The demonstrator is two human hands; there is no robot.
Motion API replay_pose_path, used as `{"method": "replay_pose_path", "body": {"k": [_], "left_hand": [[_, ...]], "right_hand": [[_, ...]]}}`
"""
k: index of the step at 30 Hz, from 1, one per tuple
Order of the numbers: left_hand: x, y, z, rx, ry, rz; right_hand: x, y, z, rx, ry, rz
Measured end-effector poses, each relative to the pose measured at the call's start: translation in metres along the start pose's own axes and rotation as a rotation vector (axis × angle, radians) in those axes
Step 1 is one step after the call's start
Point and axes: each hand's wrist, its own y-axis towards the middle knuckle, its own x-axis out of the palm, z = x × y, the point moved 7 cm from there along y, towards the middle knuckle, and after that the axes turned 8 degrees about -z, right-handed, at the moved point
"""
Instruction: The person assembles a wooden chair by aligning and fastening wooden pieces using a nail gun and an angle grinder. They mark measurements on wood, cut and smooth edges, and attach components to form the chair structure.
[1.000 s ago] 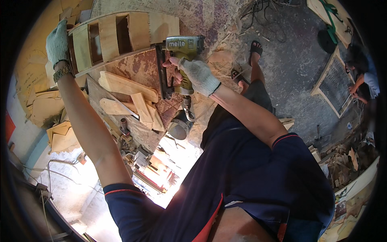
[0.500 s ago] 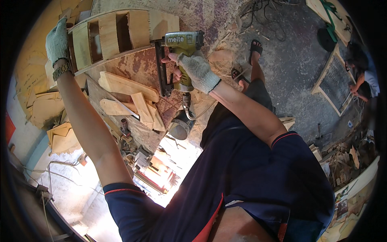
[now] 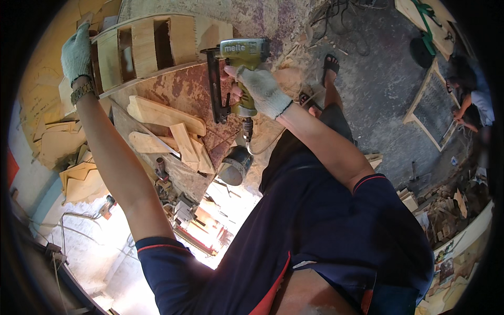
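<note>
My right hand (image 3: 264, 90), in a whitish knit glove with bare fingertips, is closed round the grip of an olive-green air stapler (image 3: 244, 55). Its black magazine (image 3: 216, 86) points left, and an air hose joins its lower end. The stapler's nose is by the right end of a curved wooden frame (image 3: 181, 44), slightly apart from its near rail. Boards cross this frame with open gaps between them. My left hand (image 3: 77, 54), gloved too, is closed on the frame's left end; its fingertips are partly hidden.
Cut wooden pieces (image 3: 168, 118) lie on the worn bench nearer to me. A metal cylinder (image 3: 234, 166) stands by the bench edge. At far right another person (image 3: 467, 110) crouches beside a wooden-framed panel (image 3: 431, 113). Wood scraps (image 3: 443, 212) are piled at lower right.
My right hand has shifted the stapler a little to the right, away from the frame's near rail. My left hand stays at the frame's left end.
</note>
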Motion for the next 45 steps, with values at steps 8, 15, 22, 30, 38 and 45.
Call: {"method": "replay_pose_path", "body": {"k": [8,15,22,30,38,45], "left_hand": [[0.001,0.001,0.001,0.043,0.052,0.04],[0.001,0.002,-0.003,0.044,0.042,0.0],[0.001,0.002,-0.001,0.045,0.057,0.019],[0.001,0.001,-0.001,0.071,0.068,0.033],[0.002,0.01,-0.005,0.058,0.09,0.024],[0.001,-0.003,0.0,0.043,0.036,0.047]], "right_hand": [[-0.009,-0.015,-0.001,-0.028,0.049,0.028],[0.0,0.004,-0.012,-0.06,0.039,-0.029],[0.007,0.005,-0.006,-0.009,0.034,-0.064],[0.007,0.005,-0.002,-0.015,-0.002,-0.04],[0.009,0.005,-0.006,-0.005,0.025,-0.024],[-0.01,0.002,-0.027,-0.045,-0.006,-0.025]]}}
